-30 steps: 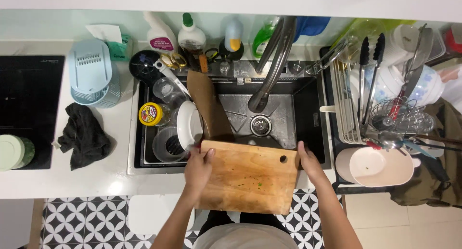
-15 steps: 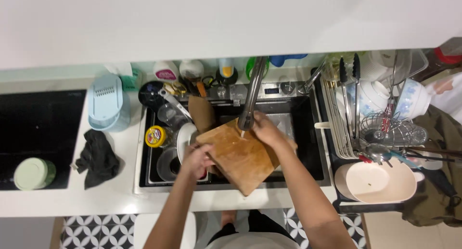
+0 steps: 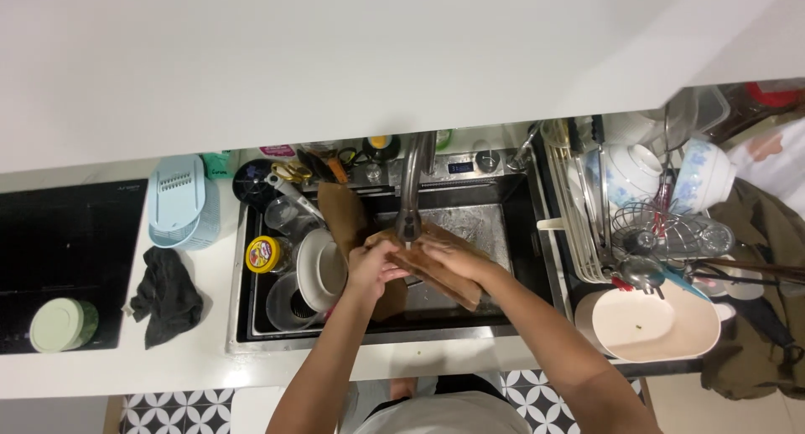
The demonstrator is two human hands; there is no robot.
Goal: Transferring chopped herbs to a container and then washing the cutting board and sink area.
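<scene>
A wooden cutting board [image 3: 444,270] is held tilted inside the sink [image 3: 520,233], just under the tap [image 3: 411,191]. It is gripped by the left hand [image 3: 373,266] and the right hand [image 3: 444,256], both closed on it.

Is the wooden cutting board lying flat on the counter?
No, both hands hold the wooden cutting board under the faucet, over the sink.

White countertop [image 3: 193,363] all around my black sink [image 3: 537,233], black cooktop [image 3: 67,258] off to the side. Big white cabinet [image 3: 335,57] overhead fills the top of the view. Floor [image 3: 176,410] is black-and-white patterned tile. Lighting's bright and even.
</scene>
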